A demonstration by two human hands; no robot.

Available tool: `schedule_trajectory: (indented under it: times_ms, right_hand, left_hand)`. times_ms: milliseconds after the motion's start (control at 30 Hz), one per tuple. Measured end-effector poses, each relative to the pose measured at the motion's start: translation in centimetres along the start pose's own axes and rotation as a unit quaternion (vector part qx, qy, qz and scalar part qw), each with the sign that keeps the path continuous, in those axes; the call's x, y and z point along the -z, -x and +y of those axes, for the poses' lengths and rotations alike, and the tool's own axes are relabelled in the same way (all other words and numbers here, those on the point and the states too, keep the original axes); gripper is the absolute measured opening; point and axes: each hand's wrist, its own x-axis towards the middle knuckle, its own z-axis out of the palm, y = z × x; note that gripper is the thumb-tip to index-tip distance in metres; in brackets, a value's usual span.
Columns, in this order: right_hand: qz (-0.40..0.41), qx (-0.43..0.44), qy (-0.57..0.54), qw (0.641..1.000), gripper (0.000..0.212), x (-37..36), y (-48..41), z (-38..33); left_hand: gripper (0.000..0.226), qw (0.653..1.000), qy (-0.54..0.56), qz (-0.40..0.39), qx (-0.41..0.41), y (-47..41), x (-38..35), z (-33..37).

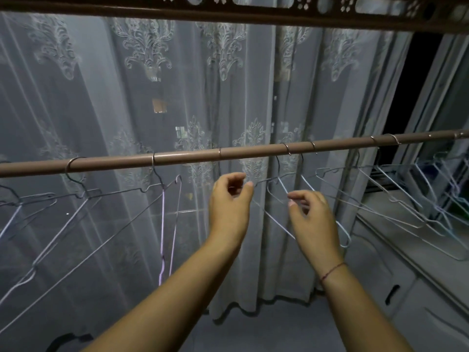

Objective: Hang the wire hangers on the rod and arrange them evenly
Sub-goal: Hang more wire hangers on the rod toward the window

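Hanging before a lace curtain (177, 85), the rod (193, 156) carries wire hangers (162, 199); each hand's grip pinches wire.

You have no legible text, label, brand, number or sign anywhere in this view. The rod (193, 157) is plain and unmarked along its visible length. The wire hangers (162, 199) carry no tags that you can read. The lace curtain (142, 72) shows only ornamental woven motifs, not characters. The perforated rail (253, 3) at the top shows decorative cut-outs only. The bright patches seen through the curtain are too blurred for you to read.
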Motion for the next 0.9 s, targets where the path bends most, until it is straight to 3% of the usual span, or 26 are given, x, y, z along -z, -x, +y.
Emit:
schedule_trajectory:
  times_ms: [133, 300, 567, 733, 900]
  right_hand:
    - [-0.071, -0.037, 0.036, 0.996, 0.022, 1.3, -1.4, 2.6]
    - [-0.185, -0.115, -0.054, 0.974, 0.023, 1.6, -2.2, 5.8]
    - [-0.221, -0.065, -0.093, 0.969, 0.026, 1.6, -5.3, 5.9]
    - [-0.215, -0.042, -0.095, 0.971, 0.022, -0.1, -7.1, 5.6]
    - [-0.257, -0.074, -0.111, 0.957, 0.020, -0.7, -5.8, 7.4]
  left_hand:
    - [0.014, 0.993, 0.004, -0.055, 0.103, -0.2, -5.0, -0.1]
    - [0.008, 0.977, 0.015, -0.031, 0.209, -0.7, -9.3, -2.2]
    - [0.024, 0.981, 0.030, 0.024, 0.190, -2.7, -11.7, -1.8]
    - [0.012, 0.977, 0.063, 0.071, 0.189, -5.0, -11.7, -2.1]
    - [0.016, 0.975, 0.016, 0.040, 0.217, -3.3, -9.8, -5.8]
